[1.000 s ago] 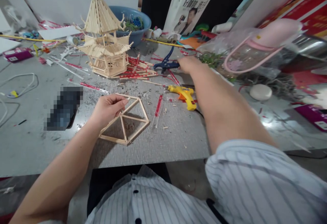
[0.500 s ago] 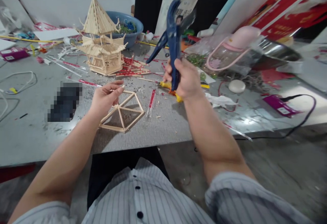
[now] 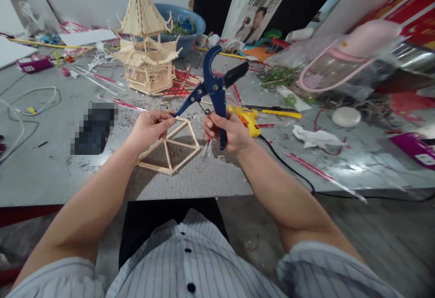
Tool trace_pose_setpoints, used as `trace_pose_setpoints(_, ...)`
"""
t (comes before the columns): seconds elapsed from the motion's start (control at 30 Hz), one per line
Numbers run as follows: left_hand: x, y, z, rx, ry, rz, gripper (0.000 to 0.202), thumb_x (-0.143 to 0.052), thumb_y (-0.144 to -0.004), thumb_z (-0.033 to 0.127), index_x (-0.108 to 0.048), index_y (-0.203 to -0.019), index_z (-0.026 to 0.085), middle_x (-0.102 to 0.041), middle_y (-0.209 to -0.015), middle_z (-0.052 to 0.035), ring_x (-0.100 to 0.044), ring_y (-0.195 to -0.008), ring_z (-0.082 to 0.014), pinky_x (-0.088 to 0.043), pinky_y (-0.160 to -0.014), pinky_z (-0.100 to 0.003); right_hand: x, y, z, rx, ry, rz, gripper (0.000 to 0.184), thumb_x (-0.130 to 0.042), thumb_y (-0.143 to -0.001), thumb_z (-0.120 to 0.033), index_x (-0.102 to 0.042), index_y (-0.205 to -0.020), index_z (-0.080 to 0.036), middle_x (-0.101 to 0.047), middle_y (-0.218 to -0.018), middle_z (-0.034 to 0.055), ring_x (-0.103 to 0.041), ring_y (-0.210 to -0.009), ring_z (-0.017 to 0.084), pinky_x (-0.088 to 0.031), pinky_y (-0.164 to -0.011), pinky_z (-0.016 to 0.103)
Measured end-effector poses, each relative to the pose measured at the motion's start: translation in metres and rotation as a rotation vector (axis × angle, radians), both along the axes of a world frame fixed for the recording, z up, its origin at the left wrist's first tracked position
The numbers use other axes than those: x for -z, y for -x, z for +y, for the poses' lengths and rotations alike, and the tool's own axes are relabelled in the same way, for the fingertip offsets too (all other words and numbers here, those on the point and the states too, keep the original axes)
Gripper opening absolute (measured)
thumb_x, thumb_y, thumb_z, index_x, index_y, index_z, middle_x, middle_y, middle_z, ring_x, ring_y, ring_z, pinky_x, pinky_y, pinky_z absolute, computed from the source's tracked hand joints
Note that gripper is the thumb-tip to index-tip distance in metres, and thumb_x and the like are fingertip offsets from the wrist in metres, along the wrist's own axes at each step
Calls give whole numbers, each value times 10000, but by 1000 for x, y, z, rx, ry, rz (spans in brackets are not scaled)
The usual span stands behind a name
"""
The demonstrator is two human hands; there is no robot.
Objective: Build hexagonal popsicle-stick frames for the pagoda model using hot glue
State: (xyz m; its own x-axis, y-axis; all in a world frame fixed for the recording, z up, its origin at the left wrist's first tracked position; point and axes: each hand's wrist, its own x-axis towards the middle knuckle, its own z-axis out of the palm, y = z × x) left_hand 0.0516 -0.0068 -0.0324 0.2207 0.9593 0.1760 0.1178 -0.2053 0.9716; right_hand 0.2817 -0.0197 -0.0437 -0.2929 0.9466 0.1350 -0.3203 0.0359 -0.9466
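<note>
In my right hand [image 3: 227,130] is a blue pipe cutter [image 3: 214,83], its jaws up and spread and its handles apart. The fingers wrap round the right handle. The other handle slants down to the fingertips of my left hand [image 3: 152,126]. That hand is closed in a pinch; whatever is between the fingertips is too small to make out. Below it lies a hexagonal frame of thin wooden sticks [image 3: 168,155], with spokes meeting in the middle, partly hidden by the left hand. Behind stands a wooden stick pagoda [image 3: 147,58] with a pointed roof.
A yellow glue gun [image 3: 249,119] with a black cord lies right of the cutter. Red-and-white sticks [image 3: 185,83] are heaped beside the pagoda. A dark phone-like slab [image 3: 93,130], blurred out, lies left. A blue basin [image 3: 195,28] and a pink-lidded bottle [image 3: 353,58] stand farther back.
The pipe cutter has come down and toward my left hand, so its free handle reaches the left fingertips. The view has shifted slightly; the stick frame stays on the table.
</note>
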Motion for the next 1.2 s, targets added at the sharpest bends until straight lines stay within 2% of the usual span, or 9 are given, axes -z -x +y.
trace_pose_setpoints(0.07, 0, -4, -3, -1, 14, 3, 244, -774, -676, 367, -649, -637, 161, -552, -486, 13, -587, -597, -115, -369, -486, -182, 6, 5, 2, 68, 7, 50, 386, -834, -614, -453, -548, -739, -228, -646, -848, -10, -609, -689, 123, -566, -656, 312)
trace_pose_setpoints(0.17, 1, -10, -8, -19, 78, -24, 225, -769, -666, 348, -650, -641, 158, -522, -481, 37, -478, -463, -69, -330, -439, -190, 13, 14, 2, 70, 7, 74, 292, -756, -652, -365, -511, -736, -230, -694, -1043, 33, -676, -939, 196, -574, -834, 414)
trace_pose_setpoints(0.27, 2, -14, -12, 14, 132, -48, 240, -782, -645, 360, -659, -662, 154, -529, -521, 44, -389, -398, -36, -302, -407, -200, 14, 22, -3, -1, 42, 58, 243, -685, -644, -352, -491, -749, -248, -716, -1001, 45, -686, -996, 248, -569, -844, 478)
trace_pose_setpoints(0.47, -2, -18, -16, 36, 119, -111, 311, -821, -613, 426, -675, -660, 156, -573, -556, 22, -403, -400, -34, -299, -394, -203, 8, 24, -10, -156, -10, -117, 231, -587, -568, -365, -602, -790, -304, -708, -894, 46, -623, -1140, 261, -555, -857, 437)
trace_pose_setpoints(0.63, -1, -20, -14, 66, 151, -153, 293, -839, -599, 395, -682, -635, 151, -594, -575, 18, -416, -375, -28, -291, -380, -203, 11, 20, -7, -170, -99, -193, 195, -550, -577, -466, -605, -689, -315, -644, -686, 50, -647, -974, 278, -530, -767, 432)
trace_pose_setpoints(0.83, 2, -23, -13, 129, 196, -197, 277, -837, -595, 384, -676, -635, 162, -491, -451, 66, -399, -350, -38, -302, -367, -199, 14, 22, -9, -164, -126, -213, 190, -569, -568, -466, -487, -543, -296, -638, -684, 50, -643, -904, 271, -512, -764, 430)
trace_pose_setpoints(0.93, 1, -25, -17, 161, 214, -194, 326, -859, -576, 421, -670, -631, 161, -473, -413, 68, -403, -342, -43, -284, -372, -196, 8, 26, -10, -158, -138, -202, 158, -532, -548, -442, -556, -634, -312, -661, -719, 47, -651, -927, 278, -519, -819, 456)
trace_pose_setpoints(1.07, -2, -25, -20, 227, 242, -175, 401, -875, -557, 494, -683, -652, 155, -491, -402, 49, -426, -346, -60, -271, -376, -200, -4, 27, -12, -82, -176, -170, 290, -514, -579, -492, -615, -782, -311, -669, -760, 66, -666, -933, 301, -527, -840, 498)
trace_pose_setpoints(1.2, -6, -17, -15, 85, 112, -166, 401, -871, -582, 505, -715, -688, 151, -540, -472, 35, -400, -383, -41, -290, -386, -195, -7, 10, -11, 159, -319, -177, 325, -552, -636, -486, -606, -885, -285, -647, -812, 72, -671, -933, 314, -546, -799, 509)
